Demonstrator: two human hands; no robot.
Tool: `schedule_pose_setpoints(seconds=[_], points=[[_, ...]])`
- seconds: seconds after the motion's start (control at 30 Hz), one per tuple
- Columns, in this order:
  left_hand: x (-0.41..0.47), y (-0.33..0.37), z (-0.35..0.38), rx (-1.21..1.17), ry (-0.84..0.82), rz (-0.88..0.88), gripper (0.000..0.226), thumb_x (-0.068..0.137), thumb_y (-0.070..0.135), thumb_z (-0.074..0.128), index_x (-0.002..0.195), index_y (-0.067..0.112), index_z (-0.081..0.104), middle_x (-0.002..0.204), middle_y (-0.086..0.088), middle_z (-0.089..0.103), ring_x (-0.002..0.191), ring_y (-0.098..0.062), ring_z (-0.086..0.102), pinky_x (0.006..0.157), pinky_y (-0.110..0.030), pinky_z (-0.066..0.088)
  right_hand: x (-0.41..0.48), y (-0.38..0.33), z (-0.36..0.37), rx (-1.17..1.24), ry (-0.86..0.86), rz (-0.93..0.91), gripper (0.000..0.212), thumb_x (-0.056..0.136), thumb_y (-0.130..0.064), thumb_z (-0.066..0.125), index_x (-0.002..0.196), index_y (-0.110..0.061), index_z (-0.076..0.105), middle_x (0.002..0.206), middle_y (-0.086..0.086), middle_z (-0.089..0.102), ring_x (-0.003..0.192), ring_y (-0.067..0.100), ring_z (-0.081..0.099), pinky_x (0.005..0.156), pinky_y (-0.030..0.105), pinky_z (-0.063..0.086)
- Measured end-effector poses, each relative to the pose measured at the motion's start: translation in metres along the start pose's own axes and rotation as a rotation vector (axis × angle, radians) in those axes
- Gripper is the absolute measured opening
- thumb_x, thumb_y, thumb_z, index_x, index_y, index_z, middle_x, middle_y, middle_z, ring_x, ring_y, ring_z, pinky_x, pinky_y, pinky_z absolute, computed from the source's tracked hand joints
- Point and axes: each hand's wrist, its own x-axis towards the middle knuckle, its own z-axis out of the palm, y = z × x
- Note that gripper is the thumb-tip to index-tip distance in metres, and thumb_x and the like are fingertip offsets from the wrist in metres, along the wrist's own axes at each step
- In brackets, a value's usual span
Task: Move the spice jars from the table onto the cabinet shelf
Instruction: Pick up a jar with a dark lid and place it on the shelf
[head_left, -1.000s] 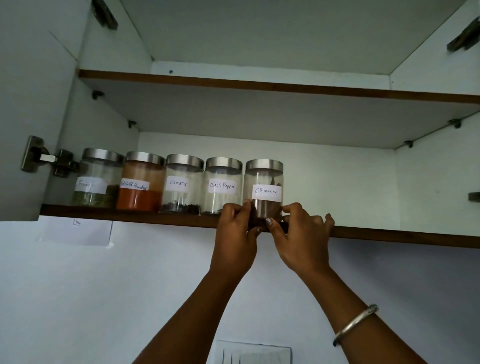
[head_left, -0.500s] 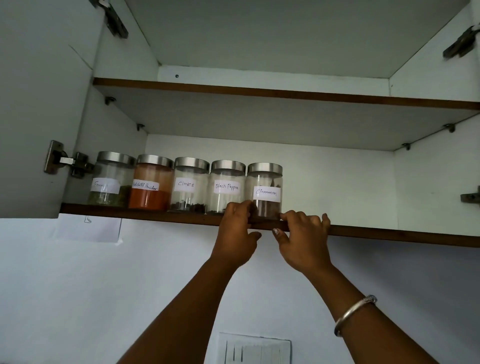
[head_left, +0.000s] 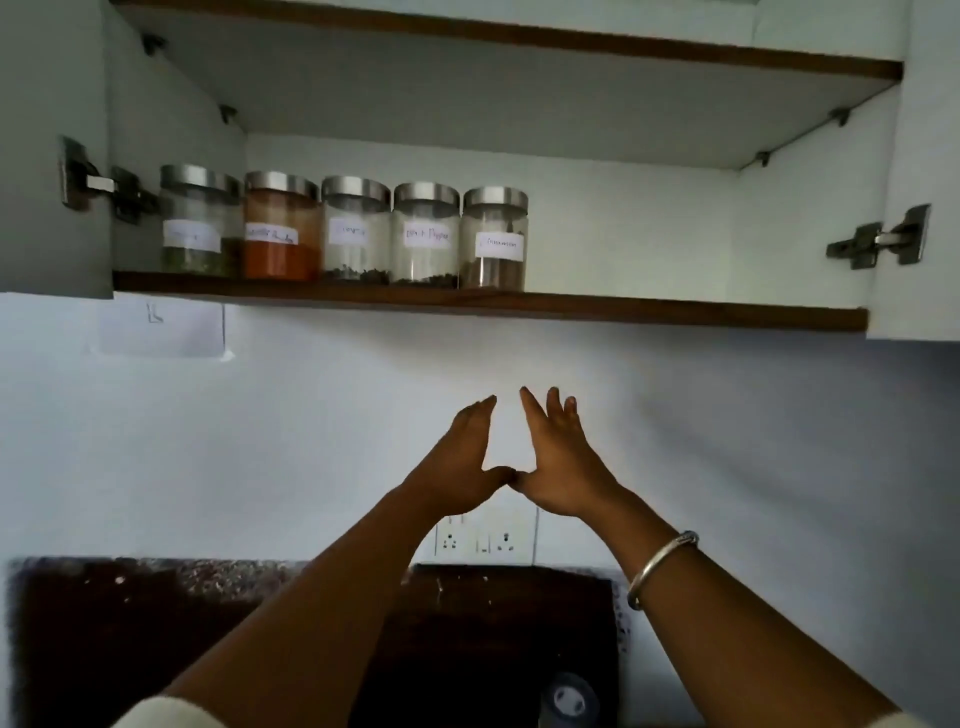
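Pale wall (head_left: 311, 441) (twin sockets (head_left: 485, 540))

Fourth jar (head_left: 426, 236): white label, handwritten "Black Pepper", smeared.
Fifth jar (head_left: 495, 244): label reads roughly "Cinnamon", faint.
Second jar (head_left: 280, 234): label ends in "Powder"; first word blurred.
First jar (head_left: 196, 228): label unreadable.
Third jar (head_left: 355, 231): label unreadable.
Wall paper (head_left: 161, 325): a mark like "L".

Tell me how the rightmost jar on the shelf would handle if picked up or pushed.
The rightmost jar looks like clear glass or hard plastic: probably rigid, smooth, maybe breakable. Only a low brown layer fills it, so likely light for its size. Upright and wide-based, it should slide rather than tip, though it stands near the shelf front.
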Motion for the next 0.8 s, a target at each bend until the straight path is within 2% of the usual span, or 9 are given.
schedule_pose_setpoints(seconds=[0.1, 0.2, 0.3, 0.4, 0.5, 0.57, 0.63, 0.8], points=[[-0.036, -0.017, 0.035, -0.084, -0.087, -0.092, 0.093, 0.081, 0.032, 0.068, 0.148, 0.016, 0.007, 0.156, -0.006, 0.015, 0.142, -0.022, 0.019, 0.113, -0.034, 0.020, -0.047, 0.015, 0.031, 0.029, -0.101, 0.070, 0.100, 0.082, -0.039, 0.068, 0.149, -0.028, -0.005, 0.158, 0.011, -0.008, 0.143, 0.034, -0.016, 0.114, 0.049, 0.013], [-0.069, -0.029, 0.073, -0.133, -0.211, -0.103, 0.093, 0.077, 0.030, 0.073, 0.147, 0.014, 0.015, 0.150, -0.012, 0.027, 0.138, -0.028, 0.028, 0.113, -0.040, 0.027, -0.099, 0.032, 0.064, 0.063, -0.196, 0.147, 0.096, 0.080, -0.043, 0.067, 0.149, -0.026, 0.003, 0.157, 0.015, 0.001, 0.143, 0.037, -0.011, 0.114, 0.050, 0.012], [-0.099, -0.036, 0.110, -0.069, -0.303, -0.159, 0.095, 0.077, 0.038, 0.071, 0.148, 0.017, 0.011, 0.150, -0.014, 0.026, 0.136, -0.028, 0.031, 0.107, -0.034, 0.031, -0.141, 0.057, 0.098, 0.053, -0.280, 0.219, 0.093, 0.079, -0.044, 0.067, 0.149, -0.021, 0.009, 0.155, 0.020, 0.009, 0.142, 0.041, 0.001, 0.116, 0.051, 0.013], [-0.123, -0.042, 0.149, -0.096, -0.431, -0.198, 0.096, 0.077, 0.037, 0.071, 0.148, 0.017, 0.009, 0.152, -0.013, 0.020, 0.138, -0.026, 0.028, 0.109, -0.034, 0.030, -0.176, 0.083, 0.134, 0.063, -0.378, 0.326, 0.090, 0.081, -0.050, 0.063, 0.149, -0.024, 0.010, 0.156, 0.018, 0.008, 0.142, 0.042, 0.001, 0.116, 0.051, 0.008], [-0.140, -0.044, 0.187, -0.104, -0.523, -0.261, 0.095, 0.078, 0.039, 0.070, 0.148, 0.016, 0.010, 0.154, -0.011, 0.018, 0.139, -0.026, 0.027, 0.109, -0.034, 0.029, -0.202, 0.108, 0.166, 0.045, -0.405, 0.344, 0.084, 0.080, -0.054, 0.059, 0.147, -0.021, 0.018, 0.152, 0.014, 0.025, 0.141, 0.036, 0.017, 0.115, 0.048, 0.006], [-0.145, -0.043, 0.212, -0.118, -0.525, -0.302, 0.082, 0.083, 0.033, 0.066, 0.146, 0.012, 0.018, 0.151, -0.013, 0.024, 0.136, -0.025, 0.030, 0.105, -0.029, 0.029, -0.211, 0.127, 0.181, 0.010, -0.449, 0.308, 0.083, 0.079, -0.052, 0.060, 0.145, -0.019, 0.023, 0.148, 0.012, 0.034, 0.137, 0.033, 0.027, 0.115, 0.049, 0.013], [-0.144, -0.042, 0.234, -0.129, -0.509, -0.329, 0.071, 0.085, 0.026, 0.065, 0.142, 0.009, 0.028, 0.147, -0.014, 0.032, 0.133, -0.026, 0.034, 0.096, -0.021, 0.027, -0.213, 0.150, 0.194, 0.020, -0.506, 0.261, 0.082, 0.079, -0.052, 0.060, 0.143, -0.016, 0.024, 0.147, 0.010, 0.035, 0.137, 0.031, 0.028, 0.115, 0.050, 0.012], [-0.124, -0.056, 0.289, -0.094, -0.508, -0.430, 0.075, 0.084, 0.029, 0.065, 0.145, 0.011, 0.023, 0.149, -0.011, 0.030, 0.136, -0.026, 0.028, 0.106, -0.032, 0.027, -0.202, 0.202, 0.232, 0.109, -0.543, 0.256, 0.084, 0.082, -0.049, 0.061, 0.146, -0.016, 0.017, 0.154, 0.010, 0.024, 0.143, 0.028, 0.017, 0.117, 0.048, 0.005]])
